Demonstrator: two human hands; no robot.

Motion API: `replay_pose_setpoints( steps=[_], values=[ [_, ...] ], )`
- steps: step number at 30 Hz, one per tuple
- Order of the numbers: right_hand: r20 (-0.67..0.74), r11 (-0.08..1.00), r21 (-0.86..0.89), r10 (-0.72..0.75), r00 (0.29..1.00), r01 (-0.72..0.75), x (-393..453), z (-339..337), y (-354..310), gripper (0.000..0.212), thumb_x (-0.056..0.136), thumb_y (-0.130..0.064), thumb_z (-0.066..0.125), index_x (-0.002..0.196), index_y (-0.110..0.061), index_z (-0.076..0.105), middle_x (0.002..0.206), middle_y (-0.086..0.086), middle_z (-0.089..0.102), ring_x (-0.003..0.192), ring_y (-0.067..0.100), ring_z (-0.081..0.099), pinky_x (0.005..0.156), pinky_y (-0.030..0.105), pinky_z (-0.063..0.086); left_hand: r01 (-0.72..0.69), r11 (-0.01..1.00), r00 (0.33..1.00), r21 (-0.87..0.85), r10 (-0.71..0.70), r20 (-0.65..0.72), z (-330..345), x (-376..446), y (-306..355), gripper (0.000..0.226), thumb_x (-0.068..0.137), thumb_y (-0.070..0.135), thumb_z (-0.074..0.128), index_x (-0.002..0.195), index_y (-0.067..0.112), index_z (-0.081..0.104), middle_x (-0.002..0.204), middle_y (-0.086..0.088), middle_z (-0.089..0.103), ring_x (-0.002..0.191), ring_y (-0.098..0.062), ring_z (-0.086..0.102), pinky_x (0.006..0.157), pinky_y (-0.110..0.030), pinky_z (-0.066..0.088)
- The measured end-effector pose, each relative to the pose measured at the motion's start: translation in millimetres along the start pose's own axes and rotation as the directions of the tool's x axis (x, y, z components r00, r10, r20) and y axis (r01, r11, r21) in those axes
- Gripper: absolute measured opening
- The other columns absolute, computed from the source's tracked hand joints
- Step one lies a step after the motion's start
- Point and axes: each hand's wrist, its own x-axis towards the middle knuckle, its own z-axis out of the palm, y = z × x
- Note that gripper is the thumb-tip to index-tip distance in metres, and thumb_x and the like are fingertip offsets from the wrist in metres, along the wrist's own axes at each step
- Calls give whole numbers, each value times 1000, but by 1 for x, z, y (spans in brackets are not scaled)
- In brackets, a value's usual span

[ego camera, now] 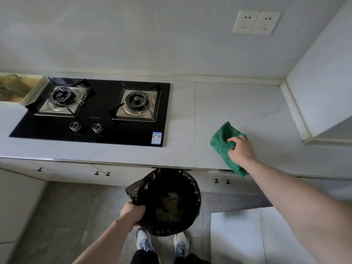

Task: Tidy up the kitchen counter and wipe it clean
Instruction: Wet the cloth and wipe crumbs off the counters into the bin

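A crumpled green cloth (222,141) lies on the pale kitchen counter (247,111), right of the hob, with one end hanging over the front edge. My right hand (241,149) grips the cloth, fingers curled into its folds. Below the counter's front edge, my left hand (132,213) holds the rim of a round bin lined with a black bag (165,202). Scraps of rubbish lie at the bottom of the bin.
A black glass hob (102,115) with two burners and two knobs takes the left half of the counter. A yellowish tray (17,88) sits at the far left. Twin wall sockets (256,21) are on the back wall. A white boxed corner (323,88) juts in at right.
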Motion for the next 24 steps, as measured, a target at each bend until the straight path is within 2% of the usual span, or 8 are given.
replay_pose_setpoints(
  steps=[4, 7, 11, 14, 17, 20, 22, 24],
  values=[
    [98, 973, -113, 213, 972, -202, -3, 15, 29, 54, 87, -7, 58, 139, -22, 57, 146, 9, 48, 128, 40, 48, 108, 44, 44, -13, 1000, 1000, -3, 13, -4, 7, -2, 1, 17, 79, 11, 64, 93, 5, 71, 89, -16, 75, 77, -30, 75, 63, -40, 66],
    [131, 960, -200, 227, 965, -198, -26, 39, 20, 59, 90, -20, 62, 146, -22, 45, 148, 6, 43, 126, 42, 46, 100, 45, 46, -1, 1000, 1000, -8, 1, 3, 10, -1, 0, 20, 77, 10, 64, 95, 4, 71, 89, -17, 75, 75, -30, 76, 61, -40, 65],
    [79, 976, -189, 125, 989, -108, -55, 59, -8, 53, 88, -20, 65, 139, -22, 50, 139, 3, 47, 118, 37, 49, 87, 41, 52, 16, 1000, 1000, -19, -15, 8, 11, -3, 2, 21, 78, 8, 61, 97, 3, 69, 90, -18, 75, 76, -31, 76, 60, -38, 65],
    [112, 986, -146, -60, 992, 76, -75, 71, -31, 48, 86, -13, 66, 133, -20, 58, 129, 1, 55, 113, 33, 52, 90, 39, 51, 6, 1000, 1000, -27, -6, 5, 14, -6, 7, 18, 80, 6, 60, 95, 4, 69, 90, -18, 74, 75, -31, 76, 59, -38, 64],
    [295, 973, -17, -217, 930, 232, -90, 76, -62, 50, 84, -12, 65, 132, -23, 62, 132, -3, 60, 122, 28, 56, 101, 31, 45, 10, 1000, 1000, -21, -10, -5, 15, -7, 8, 19, 79, 6, 61, 96, 4, 69, 90, -18, 74, 73, -32, 76, 56, -37, 63],
    [511, 939, 142, -340, 789, 313, -102, 78, -94, 52, 83, -12, 66, 132, -28, 65, 137, -6, 62, 126, 18, 57, 100, 23, 41, 10, 1000, 1000, -24, -10, -11, 15, -7, 7, 18, 80, 5, 62, 96, 2, 70, 89, -19, 74, 73, -32, 75, 55, -37, 62],
    [506, 909, 243, -418, 755, 340, -103, 74, -106, 50, 83, -10, 66, 129, -28, 66, 136, -6, 63, 123, 15, 57, 104, 26, 43, 9, 1000, 1000, -20, -9, -10, 16, -10, 8, 16, 82, 5, 62, 96, 2, 69, 89, -19, 74, 73, -32, 75, 52, -35, 61],
    [405, 892, 306, -439, 802, 333, -95, 60, -109, 46, 82, -12, 68, 126, -26, 68, 130, -5, 67, 116, 14, 60, 101, 26, 46, 8, 1000, 1000, -27, -8, -5, 16, -13, 10, 15, 82, 4, 63, 95, 2, 69, 89, -19, 74, 73, -32, 75, 51, -33, 60]
  ],
)
